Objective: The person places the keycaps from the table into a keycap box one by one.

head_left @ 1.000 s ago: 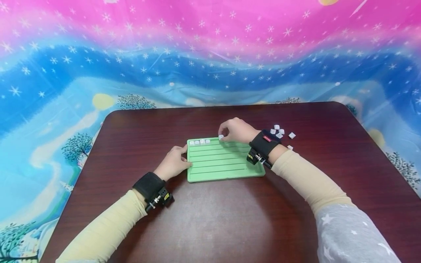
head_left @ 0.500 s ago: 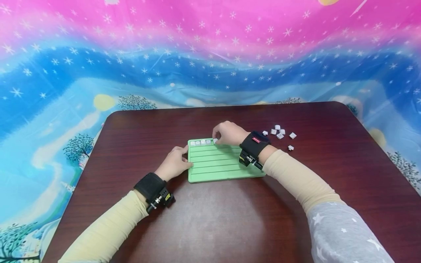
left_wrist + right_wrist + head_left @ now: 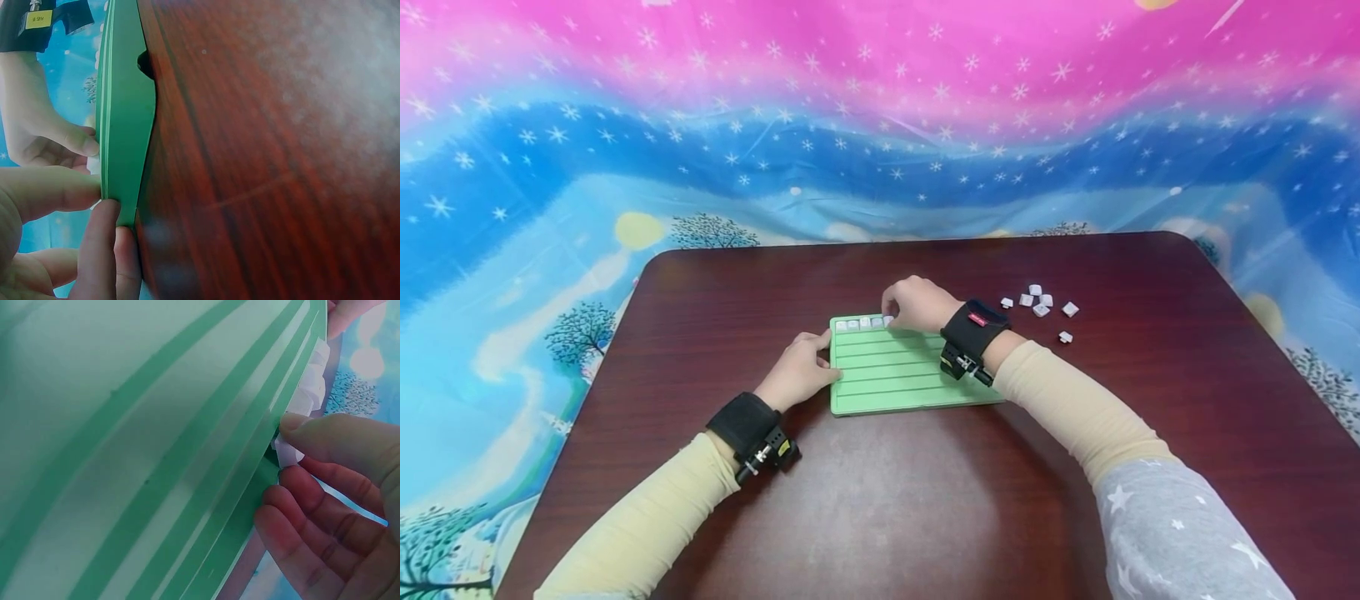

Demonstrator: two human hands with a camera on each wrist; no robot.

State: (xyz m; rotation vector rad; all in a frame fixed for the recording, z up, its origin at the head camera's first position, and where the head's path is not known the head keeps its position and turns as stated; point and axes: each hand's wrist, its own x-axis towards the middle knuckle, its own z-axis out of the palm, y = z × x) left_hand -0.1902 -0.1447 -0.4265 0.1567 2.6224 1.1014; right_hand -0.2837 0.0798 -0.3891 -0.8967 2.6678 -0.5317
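Note:
A shallow green tray (image 3: 895,385) with long parallel grooves lies on the table. My left hand (image 3: 797,372) grips its left edge; in the left wrist view the fingers (image 3: 97,244) bend against the tray's side. Along the top groove, at the left end, stands a row of small white keycaps (image 3: 858,324). My right hand (image 3: 919,303) pinches another white keycap (image 3: 289,452) between thumb and index finger, at the right end of that row. In the right wrist view this keycap sits at the tray's edge beside its neighbours, partly hidden by the thumb.
Several loose white keycaps (image 3: 1041,310) lie on the dark wooden table (image 3: 880,508) to the right, beyond my right wrist. Single ones lie a little apart, such as a tipped keycap (image 3: 1065,337). A patterned cloth (image 3: 880,108) hangs behind the table.
My right hand has moved left along the top groove with the pinched keycap, up to the row. Loose keycaps that the wrist hid now show. The left hand stays on the tray.

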